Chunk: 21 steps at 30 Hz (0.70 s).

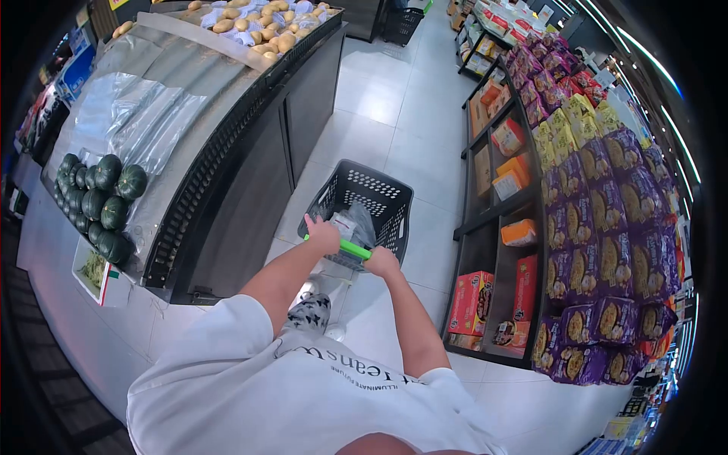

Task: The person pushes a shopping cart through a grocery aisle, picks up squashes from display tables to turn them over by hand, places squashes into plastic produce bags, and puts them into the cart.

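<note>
A dark grey shopping basket [369, 183] with perforated sides sits low in front of me, above the floor tiles. Its bright green handle [353, 249] runs across the near side. My left hand [324, 234] is closed on the handle's left end, with one finger pointing outward. At the right end, my right hand [381, 262] wraps around the same bar. Inside the basket lies a clear plastic bag [356, 221] with something pale in it that I cannot make out.
On the left stands a produce counter [243, 163] with dark green squashes [114, 212], plastic bags and potatoes [265, 30]. To the right, a shelf unit [493, 220] carries boxes and purple packets [607, 205]. A tiled aisle [371, 98] runs ahead between them, with another basket [403, 25] far off.
</note>
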{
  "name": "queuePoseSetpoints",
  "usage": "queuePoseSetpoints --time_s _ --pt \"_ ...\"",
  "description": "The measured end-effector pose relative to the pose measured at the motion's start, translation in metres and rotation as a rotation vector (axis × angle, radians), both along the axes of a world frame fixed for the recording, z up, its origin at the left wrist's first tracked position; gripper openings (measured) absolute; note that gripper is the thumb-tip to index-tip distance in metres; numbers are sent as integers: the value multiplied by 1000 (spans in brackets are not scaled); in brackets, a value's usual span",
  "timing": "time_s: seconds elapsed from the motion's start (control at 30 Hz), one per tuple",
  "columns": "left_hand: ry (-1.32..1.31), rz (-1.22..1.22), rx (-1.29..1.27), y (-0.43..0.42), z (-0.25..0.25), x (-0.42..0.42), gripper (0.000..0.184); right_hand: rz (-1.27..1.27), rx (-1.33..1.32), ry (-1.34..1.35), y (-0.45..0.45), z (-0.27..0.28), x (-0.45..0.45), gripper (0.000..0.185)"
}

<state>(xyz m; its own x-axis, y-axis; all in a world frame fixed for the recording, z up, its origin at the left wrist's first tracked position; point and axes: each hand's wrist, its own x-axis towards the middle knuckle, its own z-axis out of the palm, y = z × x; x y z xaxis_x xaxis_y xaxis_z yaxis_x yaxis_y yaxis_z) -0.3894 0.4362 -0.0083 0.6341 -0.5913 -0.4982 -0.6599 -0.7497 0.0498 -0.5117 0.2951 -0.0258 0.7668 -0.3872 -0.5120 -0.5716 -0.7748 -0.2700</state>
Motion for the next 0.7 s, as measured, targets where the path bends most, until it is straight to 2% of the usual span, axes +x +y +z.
queuePoseSetpoints --time_s 0.03,0.33,0.43,0.7 --pt "1 11 5 -7 -2 8 49 46 -15 -69 -6 -1 6 28" --pt "35 16 63 -86 -2 89 47 -56 19 -23 -79 7 88 34" --pt "44 42 35 -114 -6 123 46 -39 -29 11 -106 9 119 29" --pt "36 46 -3 -187 -20 202 42 26 -1 19 -188 -14 198 31"
